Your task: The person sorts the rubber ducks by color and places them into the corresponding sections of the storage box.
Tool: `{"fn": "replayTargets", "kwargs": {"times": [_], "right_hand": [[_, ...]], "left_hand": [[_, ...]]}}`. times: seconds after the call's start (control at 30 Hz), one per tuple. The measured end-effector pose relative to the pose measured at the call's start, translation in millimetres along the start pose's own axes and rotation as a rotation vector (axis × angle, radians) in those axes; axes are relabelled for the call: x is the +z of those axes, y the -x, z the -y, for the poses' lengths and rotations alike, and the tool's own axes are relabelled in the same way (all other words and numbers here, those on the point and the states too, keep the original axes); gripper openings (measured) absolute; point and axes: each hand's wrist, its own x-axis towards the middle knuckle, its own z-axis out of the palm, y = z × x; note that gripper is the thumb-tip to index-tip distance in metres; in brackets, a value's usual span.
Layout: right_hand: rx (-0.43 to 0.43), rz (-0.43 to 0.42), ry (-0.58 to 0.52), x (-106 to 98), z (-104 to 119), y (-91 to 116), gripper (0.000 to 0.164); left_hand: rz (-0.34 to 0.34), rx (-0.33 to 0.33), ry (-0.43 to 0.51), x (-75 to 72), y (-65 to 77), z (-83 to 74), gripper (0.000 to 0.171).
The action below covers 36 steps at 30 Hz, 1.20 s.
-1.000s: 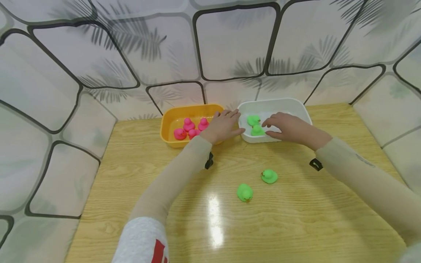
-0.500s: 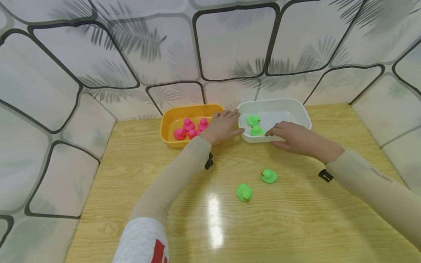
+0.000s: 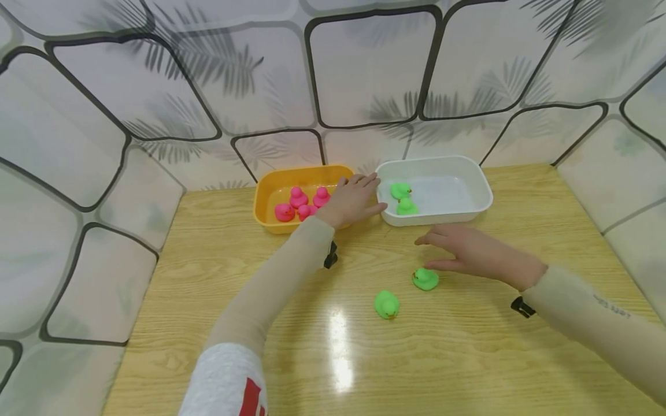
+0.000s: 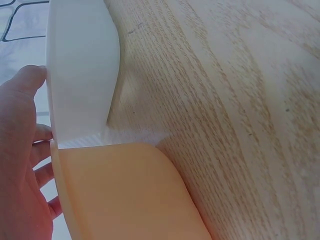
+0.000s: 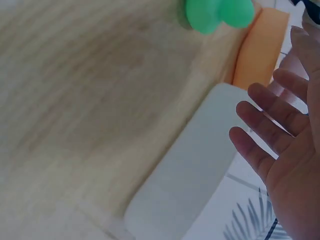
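My left hand (image 3: 351, 201) rests with spread fingers across the adjoining rims of the orange tray (image 3: 265, 222) and the white tray (image 3: 447, 216). In the left wrist view its thumb and fingertips lie right at those rims. My right hand (image 3: 470, 251) hovers in front of the white tray, palm down, fingers spread and nothing held. Its thumb overlaps the edge of a green rubber duck (image 3: 425, 279) on the table. A second green duck (image 3: 387, 304) sits nearer to me. Inside the white tray are two green ducks (image 3: 407, 206); several pink rubber ducks (image 3: 284, 212) lie in the orange tray, partly hidden by my left hand.
Both trays stand side by side at the back of the wooden table (image 3: 218, 289), close to a patterned backdrop (image 3: 374, 69). The same backdrop rises along the left and right sides. A bright reflection lies on the tabletop in front.
My right hand has drawn back out of the white tray, toward me and slightly right, to above the nearer tabletop by a green duck. My left hand stays put.
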Motion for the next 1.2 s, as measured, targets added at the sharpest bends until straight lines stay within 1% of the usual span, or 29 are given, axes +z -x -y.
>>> {"fn": "replayTargets", "kwargs": {"times": [0.13, 0.27, 0.43, 0.7, 0.97, 1.2], "right_hand": [[-0.049, -0.011, -0.006, 11, 6, 9, 0.048], [-0.054, 0.011, -0.031, 24, 8, 18, 0.051], [-0.046, 0.02, -0.037, 33, 9, 24, 0.048], [-0.02, 0.03, -0.041, 39, 8, 27, 0.046], [-0.043, -0.03, -0.027, 46, 8, 27, 0.045], [-0.037, -0.028, -0.028, 48, 6, 29, 0.044]], "left_hand": [[-0.001, -0.001, 0.003, 0.0, -0.1, -0.3, 0.077], [-0.005, 0.002, 0.007, 1.3, -0.5, 0.2, 0.076], [-0.012, 0.005, -0.006, 2.7, -1.4, 0.6, 0.076], [-0.002, -0.002, -0.002, 0.7, -0.2, 0.4, 0.077], [-0.002, 0.0, 0.012, -0.5, 1.2, 0.3, 0.076], [0.0, 0.0, 0.003, -0.5, 1.1, 0.5, 0.077]]}}
